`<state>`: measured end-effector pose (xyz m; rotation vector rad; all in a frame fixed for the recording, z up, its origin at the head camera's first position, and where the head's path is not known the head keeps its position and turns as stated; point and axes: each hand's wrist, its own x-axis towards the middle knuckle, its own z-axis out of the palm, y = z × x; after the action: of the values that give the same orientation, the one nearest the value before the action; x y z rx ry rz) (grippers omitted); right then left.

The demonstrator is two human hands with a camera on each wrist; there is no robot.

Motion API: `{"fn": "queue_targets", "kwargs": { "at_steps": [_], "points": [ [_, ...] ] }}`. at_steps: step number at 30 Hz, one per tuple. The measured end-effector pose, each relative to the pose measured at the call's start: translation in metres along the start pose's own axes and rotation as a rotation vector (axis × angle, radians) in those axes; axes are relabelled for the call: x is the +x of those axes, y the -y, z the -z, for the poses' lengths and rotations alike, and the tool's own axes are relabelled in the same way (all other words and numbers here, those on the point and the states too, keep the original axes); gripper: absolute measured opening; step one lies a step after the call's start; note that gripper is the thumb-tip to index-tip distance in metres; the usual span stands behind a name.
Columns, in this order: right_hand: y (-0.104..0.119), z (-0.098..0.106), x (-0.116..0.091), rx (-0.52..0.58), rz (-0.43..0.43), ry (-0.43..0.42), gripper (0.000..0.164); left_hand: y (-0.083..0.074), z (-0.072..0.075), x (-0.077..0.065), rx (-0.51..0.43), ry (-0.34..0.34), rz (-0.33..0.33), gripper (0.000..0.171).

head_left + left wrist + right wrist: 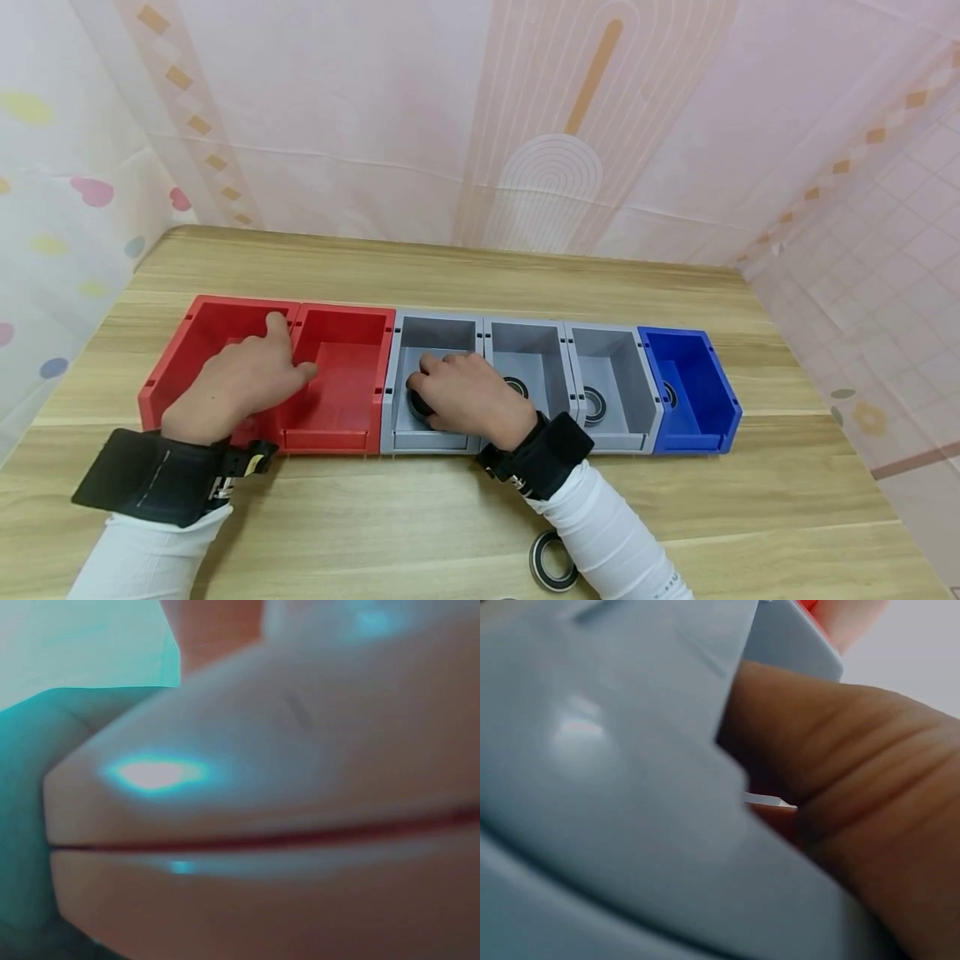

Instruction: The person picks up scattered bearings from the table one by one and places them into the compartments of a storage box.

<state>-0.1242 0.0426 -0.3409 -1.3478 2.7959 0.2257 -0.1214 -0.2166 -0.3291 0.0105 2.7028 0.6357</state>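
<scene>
Reaching into the leftmost grey bin, my right hand grips a black-sealed ball bearing, mostly covered by the fingers. In the right wrist view the grey bin wall hides the fingertips, while the thumb passes behind it. My left hand is over the divider between the left red bin and the right red bin. Its forefinger and thumb are extended and its other fingers are hidden. The left wrist view is blurred and mostly filled by bin surfaces.
More bearings lie in the middle grey bin, the right grey bin and the blue bin. Another bearing lies on the wooden table beside the right forearm. A patterned cloth hangs behind the bins.
</scene>
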Motion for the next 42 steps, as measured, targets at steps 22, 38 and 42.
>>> {"fn": "queue_targets", "kwargs": {
  "at_steps": [22, 38, 42],
  "points": [
    [-0.007, 0.039, -0.039, 0.196, 0.034, -0.038, 0.038, 0.003, 0.0, 0.002, 0.014, -0.008, 0.002, 0.069],
    [0.012, 0.041, -0.105, 0.285, 0.045, 0.127, 0.025, 0.003, 0.001, 0.003, 0.017, 0.002, -0.002, 0.071],
    [0.019, 0.031, -0.118, 0.228, 0.016, 0.204, 0.03, 0.003, 0.0, 0.003, 0.012, 0.001, -0.001, 0.071]
  ]
}}
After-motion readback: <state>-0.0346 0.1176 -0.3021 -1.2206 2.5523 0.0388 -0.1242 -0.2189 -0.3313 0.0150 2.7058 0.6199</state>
